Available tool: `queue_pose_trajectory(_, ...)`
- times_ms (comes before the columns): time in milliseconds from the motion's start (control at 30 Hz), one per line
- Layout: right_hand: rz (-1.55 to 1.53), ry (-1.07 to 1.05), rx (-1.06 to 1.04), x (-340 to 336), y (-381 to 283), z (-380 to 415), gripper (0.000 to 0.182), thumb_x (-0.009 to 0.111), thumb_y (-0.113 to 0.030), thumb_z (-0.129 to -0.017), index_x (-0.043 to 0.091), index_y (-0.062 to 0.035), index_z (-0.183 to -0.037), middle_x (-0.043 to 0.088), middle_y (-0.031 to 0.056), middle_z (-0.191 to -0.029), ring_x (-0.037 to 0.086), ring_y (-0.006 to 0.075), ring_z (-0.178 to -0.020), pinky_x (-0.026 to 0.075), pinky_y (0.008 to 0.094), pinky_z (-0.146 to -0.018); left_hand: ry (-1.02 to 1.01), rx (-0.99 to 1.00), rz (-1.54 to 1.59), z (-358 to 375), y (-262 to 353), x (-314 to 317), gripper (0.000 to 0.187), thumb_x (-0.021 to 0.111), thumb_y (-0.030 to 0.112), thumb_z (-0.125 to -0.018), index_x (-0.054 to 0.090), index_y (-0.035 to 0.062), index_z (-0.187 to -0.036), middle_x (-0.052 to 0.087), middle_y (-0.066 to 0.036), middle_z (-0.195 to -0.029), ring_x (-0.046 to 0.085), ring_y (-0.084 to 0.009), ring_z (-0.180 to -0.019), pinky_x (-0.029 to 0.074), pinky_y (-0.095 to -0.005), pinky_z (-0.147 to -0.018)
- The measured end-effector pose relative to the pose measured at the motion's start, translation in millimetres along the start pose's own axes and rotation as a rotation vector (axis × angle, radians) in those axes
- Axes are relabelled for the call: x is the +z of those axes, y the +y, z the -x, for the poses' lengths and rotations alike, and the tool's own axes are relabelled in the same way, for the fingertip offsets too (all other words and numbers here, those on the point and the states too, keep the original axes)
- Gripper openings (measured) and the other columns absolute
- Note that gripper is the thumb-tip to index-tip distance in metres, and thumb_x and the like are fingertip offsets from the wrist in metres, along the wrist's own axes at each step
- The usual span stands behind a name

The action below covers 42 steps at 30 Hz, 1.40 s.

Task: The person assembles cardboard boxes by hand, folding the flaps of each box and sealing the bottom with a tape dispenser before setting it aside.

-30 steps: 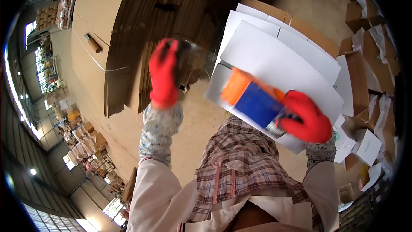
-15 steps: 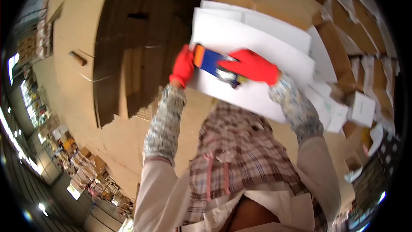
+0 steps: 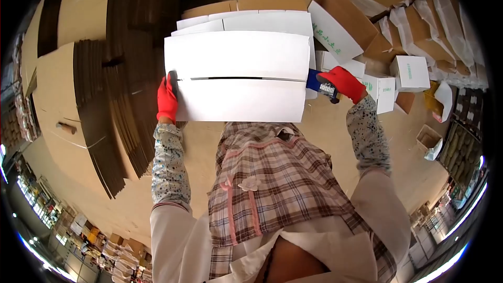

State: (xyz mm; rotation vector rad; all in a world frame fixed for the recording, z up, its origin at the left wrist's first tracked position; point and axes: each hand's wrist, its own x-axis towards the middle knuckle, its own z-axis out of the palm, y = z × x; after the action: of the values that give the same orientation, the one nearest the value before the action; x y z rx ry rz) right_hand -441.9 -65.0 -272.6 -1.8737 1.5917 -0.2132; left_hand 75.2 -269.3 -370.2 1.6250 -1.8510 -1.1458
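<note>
A white carton (image 3: 236, 55) lies in front of me, its two top flaps folded together with a narrow dark gap along the middle seam. My left hand (image 3: 167, 98), in a red glove with a dark palm, grips the carton's left edge near the seam. At the opposite end my right hand (image 3: 343, 83), also red-gloved, is closed around a blue tape dispenser (image 3: 314, 80). The dispenser's front is against or just beside the carton's right end, at seam height; the exact contact is hard to see.
Stacks of flat brown cardboard (image 3: 55, 94) stand on the left. An open carton with green print (image 3: 335, 34) lies beyond the right hand, near small white boxes (image 3: 411, 73). Brown cartons with white liners (image 3: 408, 26) fill the upper right. A small brown box (image 3: 428, 137) sits lower right.
The tape dispenser has moved from near my left hand to the carton's right end with my right hand. The white carton now appears level, and my left hand holds its left edge.
</note>
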Motion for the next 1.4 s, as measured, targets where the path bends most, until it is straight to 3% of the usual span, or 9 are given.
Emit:
queue_pose_trajectory(300, -0.259, -0.313, 0.465, -2, -37, -41, 0.033, 0.065, -0.025, -0.075, 0.06, -0.0017, -0.098, 0.065, 0.0193, -0.079, 0.065, 0.0334, -0.079, 0.051, 0.0423, -0.071, -0.037, -0.185, 0.049, 1, 23, -3, 0.047, 0.037, 0.032, -0.099, 0.045, -0.0011, -0.131, 0.05, -0.02, -0.131, 0.046, -0.03, -0.123, 0.033, -0.0341, -0.104)
queue_pose_trajectory(533, 0.294, 0.474, 0.727, 119, -12, -40, 0.035, 0.046, -0.029, -0.092, 0.053, -0.009, -0.12, 0.06, 0.0221, -0.083, 0.059, 0.0402, -0.077, 0.048, 0.0469, -0.072, -0.128, -0.032, 0.184, -7, -28, -8, 0.05, 0.036, 0.036, -0.1, 0.043, 0.001, -0.135, 0.051, -0.013, -0.131, 0.047, -0.0232, -0.121, 0.032, -0.0299, -0.105)
queue_pose_trajectory(700, -0.475, 0.85, 0.786, 237, 52, -72, 0.039, 0.05, -0.027, -0.09, 0.05, 0.0001, -0.119, 0.064, 0.0224, -0.096, 0.06, 0.0402, -0.087, 0.047, 0.0417, -0.076, -0.356, -0.766, 0.973, 13, 2, -24, 0.065, 0.038, 0.055, -0.093, 0.045, 0.0019, -0.131, 0.052, -0.01, -0.129, 0.053, -0.0232, -0.113, 0.046, -0.0374, -0.093)
queue_pose_trajectory(800, -0.522, 0.789, 0.67, 232, -1, 2, 0.043, 0.042, -0.036, -0.096, 0.047, -0.0019, -0.121, 0.055, 0.0137, -0.113, 0.053, 0.0211, -0.102, 0.042, 0.031, -0.087, -0.457, -0.591, 0.937, 25, -44, 22, 0.051, 0.043, 0.039, -0.096, 0.046, 0.0028, -0.131, 0.054, -0.01, -0.127, 0.055, -0.0229, -0.111, 0.047, -0.0375, -0.092)
queue_pose_trajectory(900, -1.266, 0.61, 1.201, 293, 9, 133, 0.038, 0.057, -0.043, -0.088, 0.062, -0.0057, -0.084, 0.059, 0.0058, -0.062, 0.061, 0.0196, -0.054, 0.048, 0.0325, -0.048, -0.726, -0.834, 0.831, 25, -29, 118, 0.052, 0.042, 0.037, -0.097, 0.039, 0.0045, -0.137, 0.05, -0.011, -0.131, 0.054, -0.0213, -0.112, 0.047, -0.0364, -0.093)
queue_pose_trajectory(1000, -1.634, 0.549, 1.318, 306, 7, 183, 0.032, 0.064, -0.033, -0.083, 0.062, -0.0028, -0.092, 0.064, 0.0117, -0.072, 0.062, 0.0256, -0.055, 0.053, 0.0366, -0.05, -1.193, 0.047, 0.704, 63, 125, 175, 0.051, 0.05, 0.031, -0.093, 0.041, 0.0074, -0.138, 0.046, -0.01, -0.137, 0.04, -0.02, -0.128, 0.027, -0.0333, -0.109)
queue_pose_trajectory(1067, -1.4, 0.716, 1.315, 297, 14, 160, 0.034, 0.063, -0.034, -0.084, 0.061, -0.0018, -0.097, 0.064, 0.0123, -0.078, 0.063, 0.023, -0.059, 0.052, 0.0349, -0.051, -0.953, 0.556, 0.256, 62, 159, 149, 0.052, 0.054, 0.026, -0.092, 0.04, 0.0085, -0.139, 0.047, -0.01, -0.136, 0.039, -0.0177, -0.128, 0.031, -0.0319, -0.106)
queue_pose_trajectory(1233, -0.397, 1.017, 1.016, 258, 91, 34, 0.051, 0.059, -0.039, -0.087, 0.054, 0.0061, -0.109, 0.062, 0.0199, -0.101, 0.06, 0.034, -0.09, 0.047, 0.0405, -0.078, 0.053, -0.481, -0.412, 24, -101, 128, 0.075, 0.055, 0.056, -0.083, 0.039, 0.0043, -0.135, 0.049, -0.023, -0.129, 0.052, -0.0351, -0.114, 0.041, -0.0407, -0.097)
queue_pose_trajectory(1400, -0.277, 0.705, 1.176, 272, 144, 17, 0.055, 0.055, -0.046, -0.087, 0.056, 0.0069, -0.103, 0.059, 0.0284, -0.106, 0.056, 0.0429, -0.101, 0.045, 0.0433, -0.083, 0.042, -0.706, -0.343, 57, -135, 86, 0.064, 0.044, 0.053, -0.09, 0.038, 0.0093, -0.137, 0.05, -0.018, -0.131, 0.049, -0.0328, -0.119, 0.038, -0.039, -0.099)
